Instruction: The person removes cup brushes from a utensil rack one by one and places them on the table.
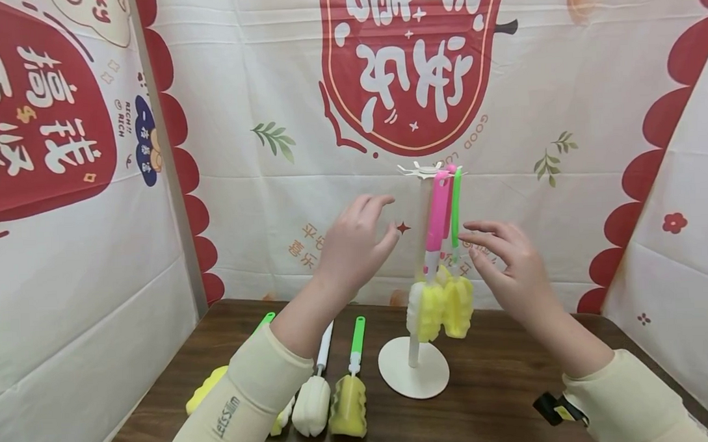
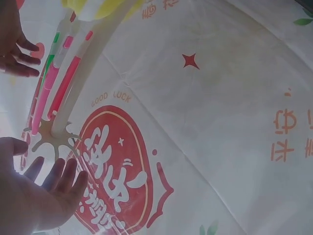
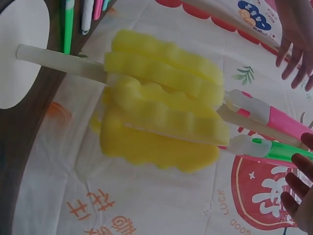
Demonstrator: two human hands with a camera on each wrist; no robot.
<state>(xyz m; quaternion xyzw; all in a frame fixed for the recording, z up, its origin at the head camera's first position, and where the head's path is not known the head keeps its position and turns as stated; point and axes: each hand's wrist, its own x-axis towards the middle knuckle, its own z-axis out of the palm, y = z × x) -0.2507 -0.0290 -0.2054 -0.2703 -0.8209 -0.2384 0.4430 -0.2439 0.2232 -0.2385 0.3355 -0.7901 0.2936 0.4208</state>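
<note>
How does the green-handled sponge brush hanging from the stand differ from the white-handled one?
The green-handled sponge brush hangs head down from the stand; the white-handled sponge brush lies on the table. The former's head is yellow, the latter's creamy white. Both have sponge heads.

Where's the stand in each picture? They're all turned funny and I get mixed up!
Head: the stand is upright, right of centre, its base on the table.
Left wrist: the stand is upside down at upper left, hooks lowest.
Right wrist: the stand lies sideways, base at upper left, pole passing behind yellow sponges.
Shared landmark: the red sign near "GOOD LUCK".
</note>
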